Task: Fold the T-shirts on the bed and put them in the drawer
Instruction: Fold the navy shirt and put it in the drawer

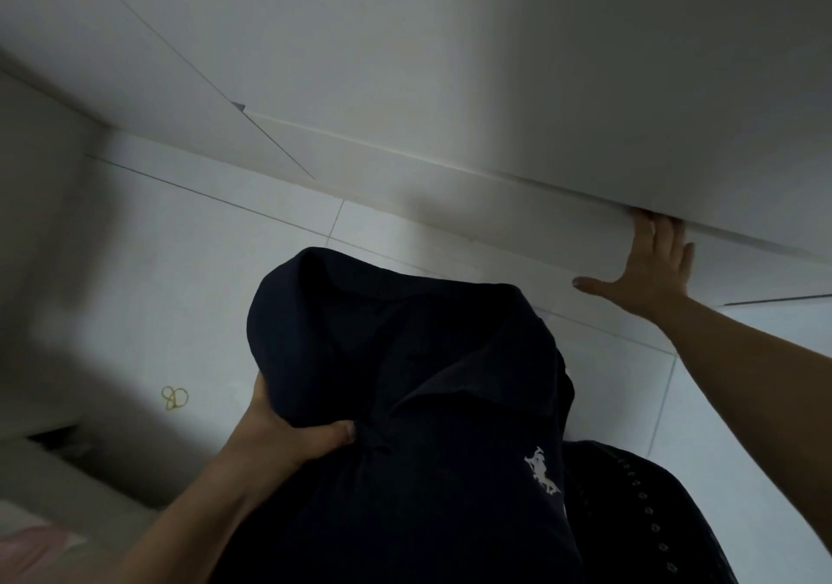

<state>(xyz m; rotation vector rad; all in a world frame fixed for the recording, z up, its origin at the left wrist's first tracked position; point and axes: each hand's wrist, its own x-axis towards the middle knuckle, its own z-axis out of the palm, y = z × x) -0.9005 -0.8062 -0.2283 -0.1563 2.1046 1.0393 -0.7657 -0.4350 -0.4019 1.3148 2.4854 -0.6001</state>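
Note:
A folded dark navy polo shirt [405, 381] with a small white horse logo fills the lower middle of the view. My left hand [297, 430] grips it from the left side, thumb pressed on top of the cloth. My right hand [648, 268] reaches to the upper right with its fingers tucked under the lower edge of the white wardrobe panel above the white drawer front [517, 223], thumb spread to the left. The drawer front lies flush with no gap showing.
White wardrobe doors [405, 65] fill the top of the view. White floor tiles [202, 259] lie below, with a yellow rubber band [174, 398] on them at left. A dark patterned cloth [639, 516] shows at lower right. A bed edge [40, 484] sits lower left.

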